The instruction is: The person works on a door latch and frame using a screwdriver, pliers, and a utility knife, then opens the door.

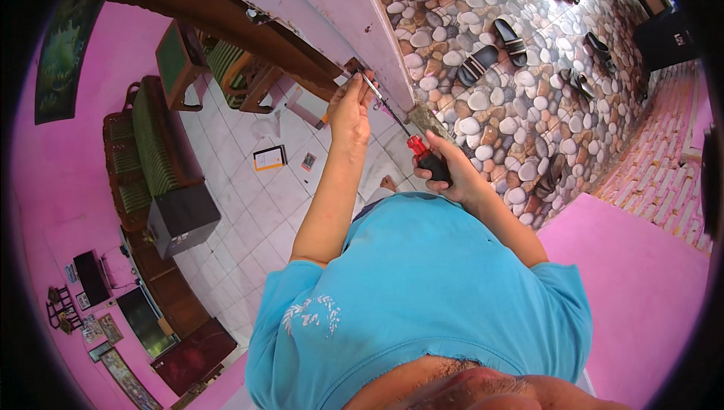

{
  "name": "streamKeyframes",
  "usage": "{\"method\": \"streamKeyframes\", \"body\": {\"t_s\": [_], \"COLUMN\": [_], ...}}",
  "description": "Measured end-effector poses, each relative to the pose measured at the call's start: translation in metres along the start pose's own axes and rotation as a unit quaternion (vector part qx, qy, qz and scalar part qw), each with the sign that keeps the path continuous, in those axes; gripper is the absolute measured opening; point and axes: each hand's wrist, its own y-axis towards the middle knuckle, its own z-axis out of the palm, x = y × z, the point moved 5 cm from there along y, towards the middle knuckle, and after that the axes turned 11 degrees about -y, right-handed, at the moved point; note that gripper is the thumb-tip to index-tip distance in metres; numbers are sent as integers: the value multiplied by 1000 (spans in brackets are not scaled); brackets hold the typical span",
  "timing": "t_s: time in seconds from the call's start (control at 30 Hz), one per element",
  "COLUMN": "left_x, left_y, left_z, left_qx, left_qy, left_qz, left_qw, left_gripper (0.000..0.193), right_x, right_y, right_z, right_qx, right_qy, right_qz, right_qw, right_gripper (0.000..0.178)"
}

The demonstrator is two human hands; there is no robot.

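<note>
Right grip: my right hand (pixel 461 178) is clamped around the handle of the screwdriver (pixel 417 146), fingers curled under and thumb along the side, probably so I can steer and twist it.
Screwdriver: it spans the gap between my hands, its shaft slanting up and leftward beside the lower edge of the pale pink panel (pixel 386 63).
Left grip: my left hand (pixel 351 112) has its fingertips gathered at a slim silvery piece (pixel 369 84) by that edge; whether they clamp it or merely touch it, I cannot tell. I judge they are there to steady the far end.
Tiled floor (pixel 253 233): an orange-edged box (pixel 269 158) and a small packet (pixel 308 161) lie near each other, inward from the pebble-patterned floor's edge (pixel 483 101), perhaps to keep them within reach.
</note>
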Motion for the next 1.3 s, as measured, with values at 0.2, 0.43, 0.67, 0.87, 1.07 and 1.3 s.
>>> {"method": "streamKeyframes", "body": {"t_s": [0.2, 0.43, 0.67, 0.87, 1.07, 1.3], "left_x": [-1, 0, 2, 2, 3, 2], "left_y": [-3, -3, -6, -1, -1, -1], "left_z": [4, 1, 3, 1, 2, -2], "left_qx": [13, -2, 13, 4, 10, 1], "left_qy": [-6, -15, -27, -30, -33, -27], "left_qz": [-12, 0, -5, 1, 6, -3], "left_qw": [1000, 1000, 1000, 1000, 999, 1000], "left_gripper": [8, 8, 9, 10, 10, 9], "right_x": [-4, 4, 1, 0, 3, -6], "right_y": [3, -4, -4, -7, -8, -15], "right_z": [6, 26, 4, 6, -3, 13], "right_qx": [92, 31, 50, -76, -136, -117], "right_qy": [102, -16, -31, -143, -287, -199], "right_qz": [4, -27, 35, -43, -79, -84], "right_qw": [990, 999, 998, 986, 945, 969], "right_gripper": [38, 37, 44, 35, 39, 30]}}
